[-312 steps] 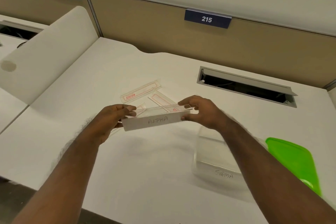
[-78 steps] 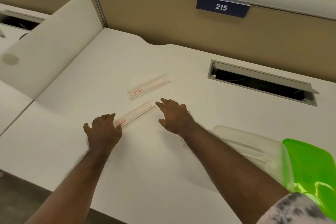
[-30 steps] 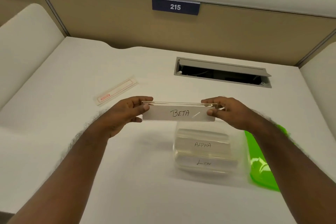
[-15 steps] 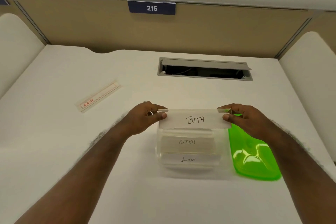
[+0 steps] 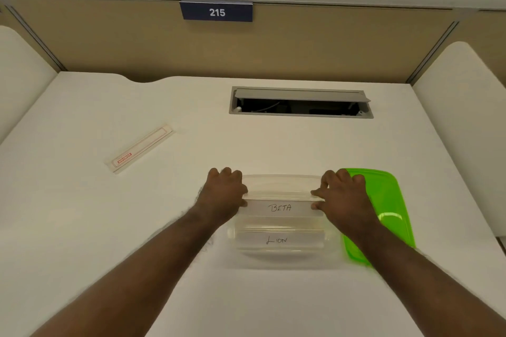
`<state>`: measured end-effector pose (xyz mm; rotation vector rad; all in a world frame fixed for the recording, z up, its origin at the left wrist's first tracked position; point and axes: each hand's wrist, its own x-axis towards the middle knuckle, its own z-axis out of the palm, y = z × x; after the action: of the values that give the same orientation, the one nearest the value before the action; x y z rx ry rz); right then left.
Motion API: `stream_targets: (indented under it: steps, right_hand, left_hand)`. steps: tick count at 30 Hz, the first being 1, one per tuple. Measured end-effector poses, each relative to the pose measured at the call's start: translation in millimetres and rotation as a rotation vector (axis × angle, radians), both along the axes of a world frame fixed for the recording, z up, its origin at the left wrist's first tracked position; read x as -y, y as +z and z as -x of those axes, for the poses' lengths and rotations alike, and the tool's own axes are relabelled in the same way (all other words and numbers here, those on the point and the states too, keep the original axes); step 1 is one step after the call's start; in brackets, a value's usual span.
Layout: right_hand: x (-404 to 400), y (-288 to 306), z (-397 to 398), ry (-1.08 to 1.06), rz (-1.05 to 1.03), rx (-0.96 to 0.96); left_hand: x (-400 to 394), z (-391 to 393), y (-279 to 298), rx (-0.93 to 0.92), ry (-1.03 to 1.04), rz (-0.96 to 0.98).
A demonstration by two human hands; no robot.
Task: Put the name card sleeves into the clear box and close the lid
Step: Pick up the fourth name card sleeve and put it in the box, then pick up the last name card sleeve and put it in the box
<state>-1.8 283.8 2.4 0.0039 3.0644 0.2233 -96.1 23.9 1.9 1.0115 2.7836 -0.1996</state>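
Note:
The clear box (image 5: 282,180) stands open on the white desk in front of me. Inside it lies a name card sleeve marked LION (image 5: 277,240). Over the box's opening I hold the sleeve marked BETA (image 5: 279,208) flat by its two ends, my left hand (image 5: 223,194) on the left end and my right hand (image 5: 342,194) on the right end. The green lid (image 5: 388,208) lies on the desk just right of the box, partly under my right forearm. One more sleeve with red print (image 5: 139,148) lies apart at the left.
A cable hatch (image 5: 300,102) with its flap raised is set into the desk behind the box. Tan partition panels with a sign reading 215 (image 5: 216,11) close the back, and white rounded dividers stand at both sides.
My hands have lowered the BETA sleeve from above the box down into its opening. It now covers the ALPHA sleeve seen before. The camera has tilted so the box sits nearer the centre.

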Motion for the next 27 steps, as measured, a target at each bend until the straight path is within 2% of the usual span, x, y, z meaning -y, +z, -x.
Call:
stream_targets:
  steps: [2, 6, 15, 17, 20, 23, 27]
  right_hand:
    - [9, -4, 1, 0.023, -0.107, 0.025]
    - [21, -12, 3, 0.005, -0.190, 0.051]
    - [29, -28, 9, 0.026, -0.275, 0.074]
    - [28, -28, 8, 0.031, -0.259, 0.077]
    - [27, -22, 9, 0.030, -0.197, 0.048]
    - [25, -12, 15, 0.036, -0.123, -0.071]
    - [29, 5, 28, 0.056, -0.031, -0.240]
  left_hand:
    - [-9, -5, 0, -0.040, -0.023, 0.128]
    - [-22, -13, 0, -0.058, 0.008, 0.244]
    - [-28, -22, -5, -0.053, -0.021, 0.289]
    - [-25, -22, -5, -0.054, -0.032, 0.242]
    - [-21, -22, -4, -0.077, -0.044, 0.065]
    - [-13, -16, -7, -0.190, -0.029, -0.130]
    - [12, -3, 1, -0.311, 0.122, -0.366]
